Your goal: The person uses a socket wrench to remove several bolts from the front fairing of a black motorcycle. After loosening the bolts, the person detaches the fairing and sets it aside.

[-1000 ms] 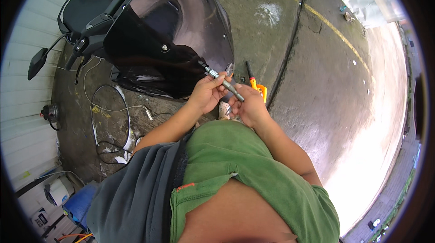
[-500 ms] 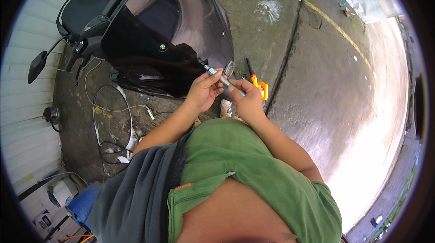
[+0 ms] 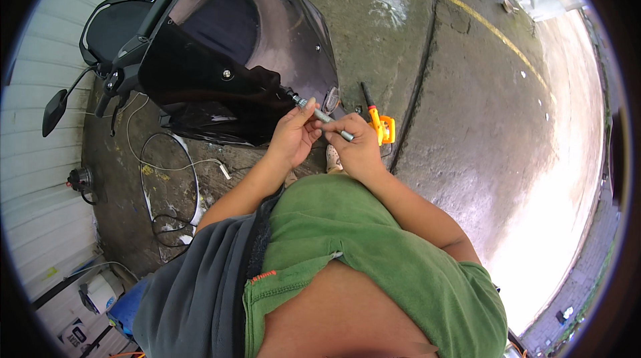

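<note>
Between my two hands is a slim silver metal rod-shaped tool with a dark far end; its exact kind I cannot make out. My left hand pinches it near the far end, thumb on top. Farther down the shaft, my right hand grips it with closed fingers, and the near tip pokes out past them. The tool slants, its far end pointing up-left at the glossy dark front panel of a scooter. Whether that end touches the panel I cannot tell.
A yellow-orange tool with a black tube lies on the concrete to the right. Cables loop over the floor at left. The scooter's mirror juts left near a white corrugated wall. A blue container stands lower left.
The view has shifted slightly, so the scooter sits a little farther left. My right hand has changed its grip; its fingers now curl over the tool's shaft. My left hand still holds the far part.
</note>
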Tool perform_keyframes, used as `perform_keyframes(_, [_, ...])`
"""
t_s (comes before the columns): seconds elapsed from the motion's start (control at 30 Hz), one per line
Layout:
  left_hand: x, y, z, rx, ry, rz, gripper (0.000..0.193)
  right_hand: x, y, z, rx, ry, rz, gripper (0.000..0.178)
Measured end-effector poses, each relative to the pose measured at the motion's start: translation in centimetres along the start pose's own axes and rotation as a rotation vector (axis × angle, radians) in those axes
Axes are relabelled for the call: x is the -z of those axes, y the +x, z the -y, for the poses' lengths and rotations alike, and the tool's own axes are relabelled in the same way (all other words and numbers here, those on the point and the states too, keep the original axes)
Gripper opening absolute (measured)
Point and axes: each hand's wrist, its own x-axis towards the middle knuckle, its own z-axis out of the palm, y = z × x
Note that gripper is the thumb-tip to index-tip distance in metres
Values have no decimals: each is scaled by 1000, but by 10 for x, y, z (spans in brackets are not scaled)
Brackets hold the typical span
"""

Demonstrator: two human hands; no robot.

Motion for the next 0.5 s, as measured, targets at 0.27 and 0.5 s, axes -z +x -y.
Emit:
perform_keyframes(0.27, [-6,-3,2,-73,13,15,20,29,4,-6,-836,545,227,30])
perform_keyframes(0.5, [-10,-1,1,-63,71,-76,21,15,5,8,-589,409,38,36])
